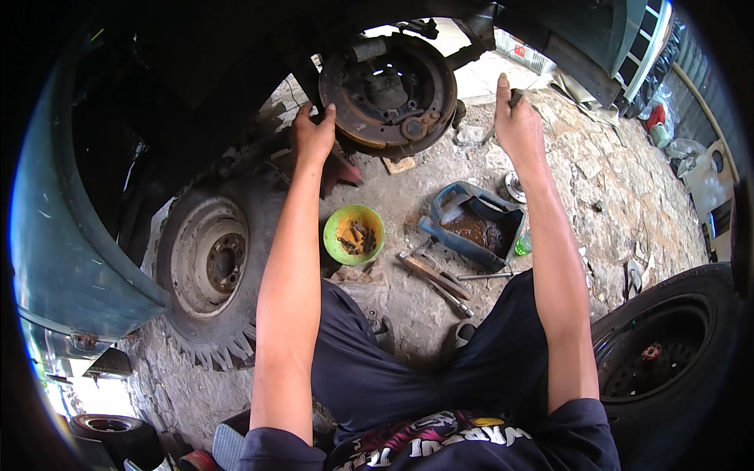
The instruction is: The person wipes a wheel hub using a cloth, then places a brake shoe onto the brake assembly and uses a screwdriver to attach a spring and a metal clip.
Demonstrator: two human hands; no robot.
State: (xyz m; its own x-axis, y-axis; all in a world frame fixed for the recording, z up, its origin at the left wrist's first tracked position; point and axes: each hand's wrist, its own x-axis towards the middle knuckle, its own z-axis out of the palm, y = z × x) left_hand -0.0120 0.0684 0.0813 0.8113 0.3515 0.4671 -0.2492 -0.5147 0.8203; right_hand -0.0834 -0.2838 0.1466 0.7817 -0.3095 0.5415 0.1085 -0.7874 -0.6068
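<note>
A rusty drum brake assembly [393,94] with curved brake shoes hangs under the vehicle in front of me. My left hand [312,135] is at its left edge, thumb against the rim and fingers partly hidden behind. To the right, apart from the brake, my right hand [518,129] is closed with its thumb pointing up. A dark end of something shows above those fingers; its kind cannot be made out. Between my forearms, a green bowl [333,237] holds small dark metal parts in orange-brown liquid. Beside it sits a cut-open blue jerrycan [462,250] containing brown liquid.
A wheel with a chunky tyre [206,255] leans at the left near the blue-green body panel [71,228]. Another wheel [667,337] lies at the lower right. A hammer [428,272] and metal bars rest on the rough stone ground before my knees.
</note>
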